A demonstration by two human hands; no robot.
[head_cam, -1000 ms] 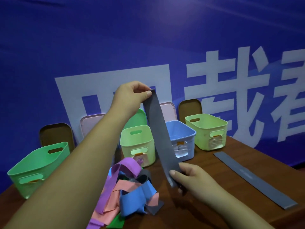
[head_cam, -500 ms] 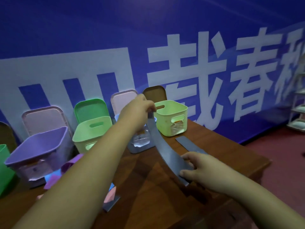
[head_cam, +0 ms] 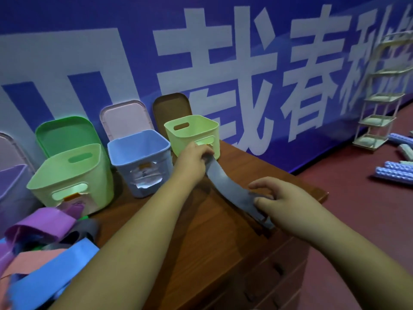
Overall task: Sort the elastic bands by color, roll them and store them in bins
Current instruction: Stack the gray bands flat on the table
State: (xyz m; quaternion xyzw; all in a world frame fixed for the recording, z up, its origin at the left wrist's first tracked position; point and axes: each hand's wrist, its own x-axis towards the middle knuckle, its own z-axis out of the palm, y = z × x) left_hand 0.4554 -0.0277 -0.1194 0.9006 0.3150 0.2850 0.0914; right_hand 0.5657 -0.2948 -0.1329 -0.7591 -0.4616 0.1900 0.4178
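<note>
Grey and slack, the elastic band [head_cam: 228, 184] is sagging in a shallow arc over the desk [head_cam: 201, 238], right of centre in the frame. My left grip [head_cam: 192, 159] is pinching its upper end, fingers curled over it, just in front of the far light-green bin [head_cam: 192, 128]. My right grip [head_cam: 283, 202] is pinching the lower end near the desk's right edge, with the thumb lying on top and the index finger arching above the strip. Whether that lower end is touching the wood I cannot tell. Left of the far bin, a blue bin [head_cam: 138, 151] and a nearer light-green bin [head_cam: 71, 175] are standing in a row along the banner [head_cam: 223, 63], and a purple bin [head_cam: 11, 182] is being cut off by the left edge. A pile of bands [head_cam: 44, 238] in purple, pink, blue and grey is lying at the lower left.
</note>
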